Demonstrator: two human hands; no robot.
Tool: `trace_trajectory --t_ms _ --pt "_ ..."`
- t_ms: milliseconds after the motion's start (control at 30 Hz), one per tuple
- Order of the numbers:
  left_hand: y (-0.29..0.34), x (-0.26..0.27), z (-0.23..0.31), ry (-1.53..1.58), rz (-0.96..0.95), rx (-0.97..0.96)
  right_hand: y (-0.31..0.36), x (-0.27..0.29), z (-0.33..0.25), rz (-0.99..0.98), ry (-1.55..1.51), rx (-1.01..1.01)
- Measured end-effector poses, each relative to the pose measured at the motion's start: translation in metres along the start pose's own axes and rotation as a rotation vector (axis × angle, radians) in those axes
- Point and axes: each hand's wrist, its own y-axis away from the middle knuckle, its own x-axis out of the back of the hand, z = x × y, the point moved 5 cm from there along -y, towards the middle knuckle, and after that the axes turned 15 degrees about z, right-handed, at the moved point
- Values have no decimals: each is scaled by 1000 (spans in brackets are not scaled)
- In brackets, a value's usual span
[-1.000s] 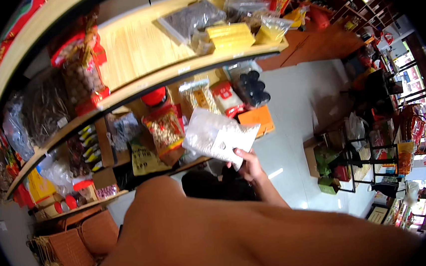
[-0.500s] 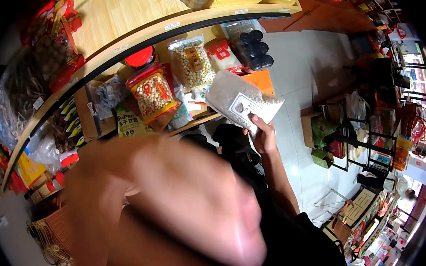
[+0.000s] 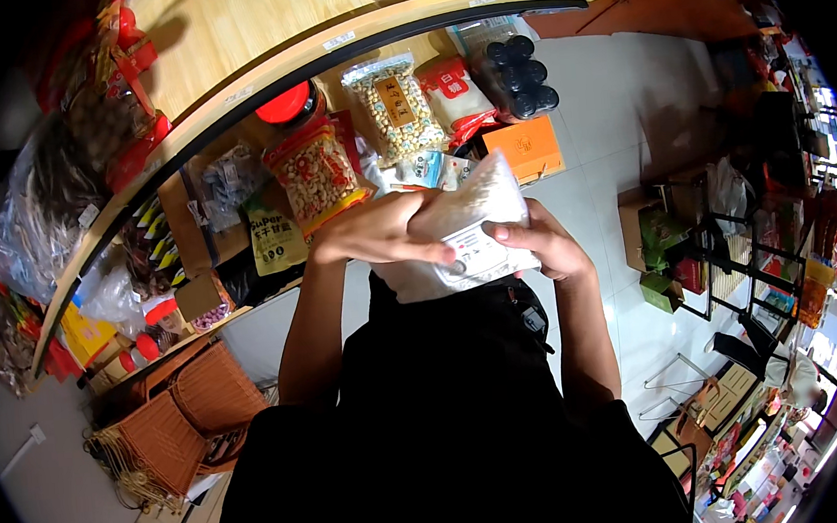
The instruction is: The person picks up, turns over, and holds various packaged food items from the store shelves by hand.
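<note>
Both hands grip a clear plastic bag of small pale grains (image 3: pixel 478 203) with a white label, in front of my body. My left hand (image 3: pixel 387 232) wraps the bag's left side, thumb across its front. On the right side my right hand (image 3: pixel 547 242) pinches it, thumb on the label. Just beyond lie a bag of mixed nuts (image 3: pixel 314 176) with a red and yellow wrapper, a clear bag of pale round pieces (image 3: pixel 394 106), a red and white packet (image 3: pixel 457 96) and an orange box (image 3: pixel 525 150).
A curved wooden shelf (image 3: pixel 257 82) with a dark edge rises above the goods. Black-capped bottles (image 3: pixel 520 76) stand at its right end. A woven brown basket (image 3: pixel 208 396) sits at lower left. Grey tiled floor (image 3: pixel 614 128) lies to the right, before a black rack with boxes (image 3: pixel 732 247).
My left hand has come down from close before the camera onto the bag. The bag, earlier in my right hand alone, is now lower and held by both.
</note>
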Motion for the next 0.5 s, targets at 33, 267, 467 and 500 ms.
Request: trace_trajectory --t_ms 33,267,467,500 --pt "3 1 -8 -3 -3 4 -1 -3 -2 0 -6 0" --pt "35 -3 -38 453 385 266 -14 -23 13 12 -223 -25" --pt "48 -18 -41 567 688 227 -37 -27 57 108 -393 -113" --pt "51 -17 -39 572 762 214 -40 -29 66 144 -475 -177"
